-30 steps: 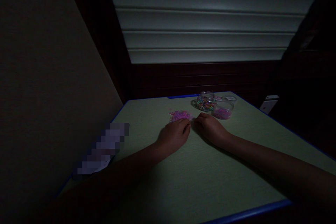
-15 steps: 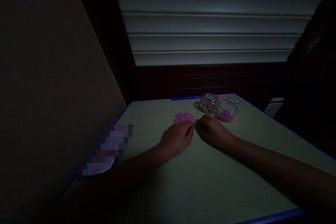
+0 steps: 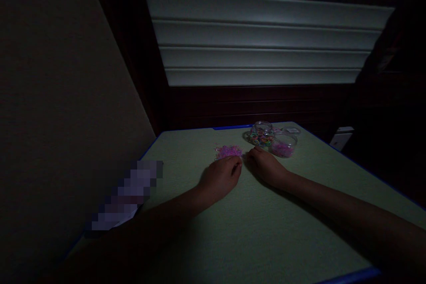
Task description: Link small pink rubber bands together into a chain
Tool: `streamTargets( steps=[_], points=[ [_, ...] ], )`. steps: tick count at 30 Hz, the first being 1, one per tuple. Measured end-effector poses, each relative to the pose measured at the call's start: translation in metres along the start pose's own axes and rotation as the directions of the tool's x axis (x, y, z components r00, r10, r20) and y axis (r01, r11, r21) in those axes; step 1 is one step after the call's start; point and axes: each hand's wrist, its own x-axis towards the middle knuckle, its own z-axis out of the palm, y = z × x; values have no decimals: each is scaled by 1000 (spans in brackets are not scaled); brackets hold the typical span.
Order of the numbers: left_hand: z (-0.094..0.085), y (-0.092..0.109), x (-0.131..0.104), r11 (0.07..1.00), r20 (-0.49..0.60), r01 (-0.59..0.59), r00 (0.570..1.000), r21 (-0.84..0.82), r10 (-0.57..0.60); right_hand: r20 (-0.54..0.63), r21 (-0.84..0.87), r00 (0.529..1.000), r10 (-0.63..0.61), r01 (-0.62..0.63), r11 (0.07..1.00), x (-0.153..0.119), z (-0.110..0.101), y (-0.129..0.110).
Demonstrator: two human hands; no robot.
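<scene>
A loose heap of small pink and purple bands (image 3: 228, 151) lies on the pale green table (image 3: 266, 235). My left hand (image 3: 222, 177) rests at the near edge of the heap, its fingers curled into a pinch. Just to the right, my right hand (image 3: 264, 165) is also closed, with its fingertips turned toward the left hand. A narrow gap parts the two hands. In this dim light I cannot make out what either one holds. Behind the right hand stands a clear jar of pink pieces (image 3: 283, 146), and beside it a clear jar of multicoloured rings (image 3: 262, 135).
A clear lid (image 3: 292, 130) lies behind the jars. At the table's left edge is a blurred-out flat object (image 3: 128, 197). A white box (image 3: 342, 138) stands beyond the right edge. A wall (image 3: 66, 75) rises on the left, a slatted panel (image 3: 262, 35) at the back.
The whole view has shifted slightly, so table and hands appear a little further left and lower. Both hands keep nearly the same closed pose beside the heap.
</scene>
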Motion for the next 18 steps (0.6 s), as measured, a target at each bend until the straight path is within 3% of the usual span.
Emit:
streamTargets(
  steps=[4,10,18],
  points=[
    [0,-2,1,1000,0,16,1000,-17,-16,-38,116,999,35,-31,993,-2,2,3],
    [0,-1,0,999,-28,8,1000,-42,-9,-86,271,996,-34,57,961,-10,-5,3],
    [-2,3,1,999,-89,31,995,-32,-34,-93,308,995,-42,69,949,-13,-8,3]
  ],
)
